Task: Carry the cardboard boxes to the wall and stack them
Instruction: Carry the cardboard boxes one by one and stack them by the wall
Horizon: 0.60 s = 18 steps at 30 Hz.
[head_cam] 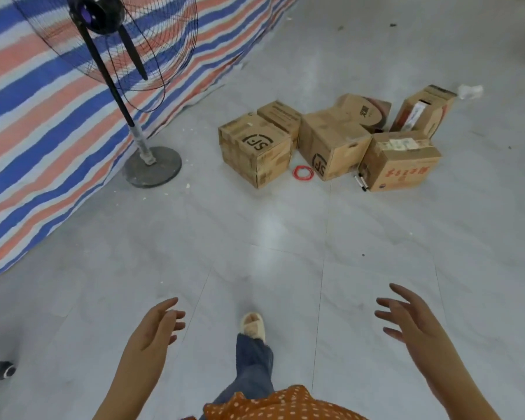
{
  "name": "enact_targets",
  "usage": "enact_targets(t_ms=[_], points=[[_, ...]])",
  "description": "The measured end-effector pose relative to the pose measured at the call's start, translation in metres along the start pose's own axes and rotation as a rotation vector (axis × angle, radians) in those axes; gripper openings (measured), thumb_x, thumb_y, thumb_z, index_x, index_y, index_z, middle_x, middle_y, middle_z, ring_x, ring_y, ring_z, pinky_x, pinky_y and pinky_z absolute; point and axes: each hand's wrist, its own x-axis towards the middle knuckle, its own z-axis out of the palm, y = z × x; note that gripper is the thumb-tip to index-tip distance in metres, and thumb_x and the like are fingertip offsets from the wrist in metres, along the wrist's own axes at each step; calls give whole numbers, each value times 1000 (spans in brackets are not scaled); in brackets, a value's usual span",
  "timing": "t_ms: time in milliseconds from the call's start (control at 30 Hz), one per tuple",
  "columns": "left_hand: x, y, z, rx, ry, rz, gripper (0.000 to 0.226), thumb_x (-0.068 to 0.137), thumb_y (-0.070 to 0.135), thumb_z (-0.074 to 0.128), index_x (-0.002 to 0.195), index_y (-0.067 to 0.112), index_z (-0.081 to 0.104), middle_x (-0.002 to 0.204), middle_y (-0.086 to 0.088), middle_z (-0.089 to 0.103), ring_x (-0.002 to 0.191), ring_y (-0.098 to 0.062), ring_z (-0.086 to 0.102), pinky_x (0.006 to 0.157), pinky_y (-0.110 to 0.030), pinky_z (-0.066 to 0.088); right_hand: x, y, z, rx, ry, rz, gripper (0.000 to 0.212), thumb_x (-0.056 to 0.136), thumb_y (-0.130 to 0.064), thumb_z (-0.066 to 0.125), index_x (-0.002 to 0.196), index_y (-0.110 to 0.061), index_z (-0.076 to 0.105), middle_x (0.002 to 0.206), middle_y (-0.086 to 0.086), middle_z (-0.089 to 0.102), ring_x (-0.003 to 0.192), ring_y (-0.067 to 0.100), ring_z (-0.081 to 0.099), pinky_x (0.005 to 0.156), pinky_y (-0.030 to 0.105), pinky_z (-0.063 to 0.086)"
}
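Cardboard boxes [331, 140] are sitting clustered on the far floor, right of the fan stand [152, 165]. Left hand [152, 331] and right hand [412, 322] are reaching forward near the camera, fingers spread, holding nothing. Rear boxes are partly hiding behind front ones.

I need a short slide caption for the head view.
Open hands approach cardboard boxes beside a fan.

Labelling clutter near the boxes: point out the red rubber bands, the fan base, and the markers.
red rubber bands [303, 172], head view, on the loop's rim.
fan base [152, 168], head view, round plate's top.
markers [361, 182], head view, on one barrel.
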Motion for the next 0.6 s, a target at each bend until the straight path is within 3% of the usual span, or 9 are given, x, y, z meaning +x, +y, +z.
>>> enact_targets(t_ms=[67, 133, 167, 200, 267, 333, 433, 500, 600], points=[[56, 29, 9, 33, -25, 33, 25, 99, 26, 38, 117, 26, 56, 110, -2, 64, 99, -17, 62, 92, -38, 48, 34, -16, 11, 35, 17, 30, 29, 95, -32, 54, 123, -27, 52, 113, 5, 66, 96, 14, 66, 82, 36, 50], [112, 70, 17, 72, -48, 77, 22, 96, 33, 40, 111, 35, 55, 110, 5, 63, 99, -10, 61, 95, -37, 48, 72, -43, 22, 63, 45, 26, 69, 61, -75, 68, 113, -34, 55, 105, -2, 69, 89, 8, 68, 72, 28, 55], [140, 90, 21, 84, -61, 101, 18, 96, 35, 40, 107, 41, 53, 109, 10, 62, 98, -6, 61, 96, -37, 48, 94, -53, 25, 41, 65, 34, 86, 42, -87, 66, 110, -36, 55, 101, -6, 69, 88, 6, 69, 67, 24, 57], [168, 107, 24, 92, -81, 129, 15, 95, 39, 41, 104, 45, 51, 108, 12, 62, 99, -5, 60, 96, -37, 48, 113, -63, 29, 29, 86, 36, 85, 43, -87, 65, 110, -36, 55, 102, -6, 69, 89, 5, 68, 67, 23, 57], [218, 136, 30, 139, -142, 189, 19, 90, 61, 42, 104, 51, 49, 112, 12, 60, 104, -6, 59, 97, -36, 47, 151, -87, 38, 55, 96, 30, 43, 85, -54, 61, 119, -29, 54, 111, 2, 67, 94, 10, 66, 77, 29, 53], [258, 160, 40, 187, -168, 229, 36, 77, 73, 39, 106, 53, 47, 115, 12, 59, 108, -8, 57, 96, -34, 46, 191, -104, 43, 32, 129, 14, 29, 99, -23, 45, 128, -22, 50, 115, 3, 64, 99, 12, 63, 85, 36, 49], [307, 179, 64, 150, -171, 214, 21, 88, 60, 44, 107, 50, 47, 114, 11, 59, 110, -15, 57, 99, -39, 46, 248, -120, 49, 6, 134, 30, 29, 100, -20, 42, 128, -22, 49, 113, 0, 62, 101, 13, 61, 86, 36, 48], [334, 180, 81, 135, -153, 171, 25, 82, 53, 41, 106, 50, 48, 112, 12, 59, 109, -17, 58, 99, -42, 46, 286, -121, 51, -5, 122, 62, 28, 100, -18, 43, 127, -20, 50, 115, 5, 62, 104, 20, 61, 88, 39, 48], [370, 180, 109, 106, -101, 86, 23, 84, 57, 44, 105, 50, 49, 112, 10, 59, 108, -18, 58, 98, -44, 46, 349, -128, 47, -11, 108, 120, 29, 99, -18, 45, 128, -18, 50, 120, 11, 60, 109, 28, 58, 95, 46, 47]])
